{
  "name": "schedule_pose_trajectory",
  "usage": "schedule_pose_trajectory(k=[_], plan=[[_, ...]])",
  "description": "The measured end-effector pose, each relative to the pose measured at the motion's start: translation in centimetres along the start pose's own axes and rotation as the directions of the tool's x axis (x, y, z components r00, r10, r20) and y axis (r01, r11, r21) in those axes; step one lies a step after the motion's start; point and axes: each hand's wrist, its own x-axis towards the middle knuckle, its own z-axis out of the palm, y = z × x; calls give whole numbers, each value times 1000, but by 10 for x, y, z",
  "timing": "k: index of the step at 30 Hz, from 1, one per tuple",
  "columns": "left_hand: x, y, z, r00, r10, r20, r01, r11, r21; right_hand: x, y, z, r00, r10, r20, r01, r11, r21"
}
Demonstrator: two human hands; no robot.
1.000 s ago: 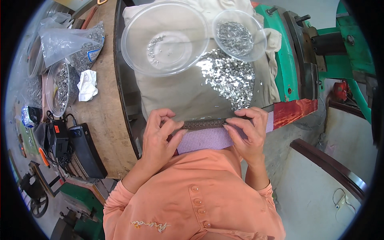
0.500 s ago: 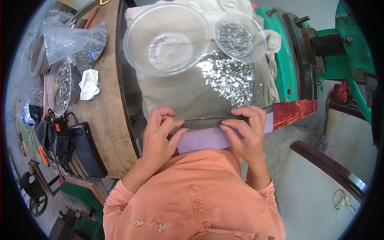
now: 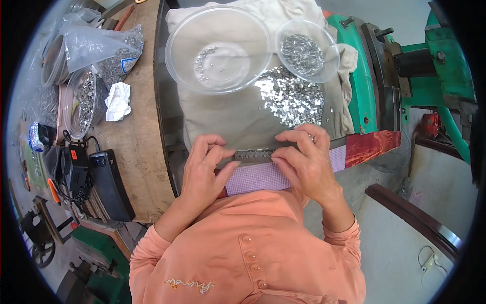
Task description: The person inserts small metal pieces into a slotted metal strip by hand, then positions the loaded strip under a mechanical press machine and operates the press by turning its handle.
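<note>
A dark, narrow slotted metal strip (image 3: 253, 155) lies crosswise between my hands, near the front edge of the cloth-covered surface. My left hand (image 3: 201, 164) pinches its left end between thumb and fingers. On the right part of the strip, my right hand (image 3: 308, 161) has thumb and fingertips closed, covering that end. Something small and shiny shows at a right finger; I cannot tell what it is. Beyond the right hand lies a loose pile of small flat silvery metal pieces (image 3: 292, 96). Small bits along the strip's slots are too fine to make out.
A large clear plastic bowl (image 3: 174, 66) with a few small pieces stands at the back, beside a smaller clear bowl (image 3: 331, 68) of thin metal pins (image 3: 302, 53). Green machinery (image 3: 349, 86) borders the right. Leftward, a wooden bench (image 3: 144, 152) bears bags, tubs and a black power bank (image 3: 109, 182).
My right hand has shifted left along the strip and now covers more of its right end. My left hand keeps its pinch. The whole view has shifted slightly.
</note>
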Motion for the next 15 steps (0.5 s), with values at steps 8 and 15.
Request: schedule_pose_trajectory(k=[8, 15], plan=[[-1, -3, 0, 999, -22, 26, 21, 1000, 7, 28, 23, 6, 999, 27, -37, -26, 999, 30], [0, -4, -1, 1000, -12, 26, 12, 1000, 8, 41, 30, 2, 998, -4, 70, 4, 1000, -8]])
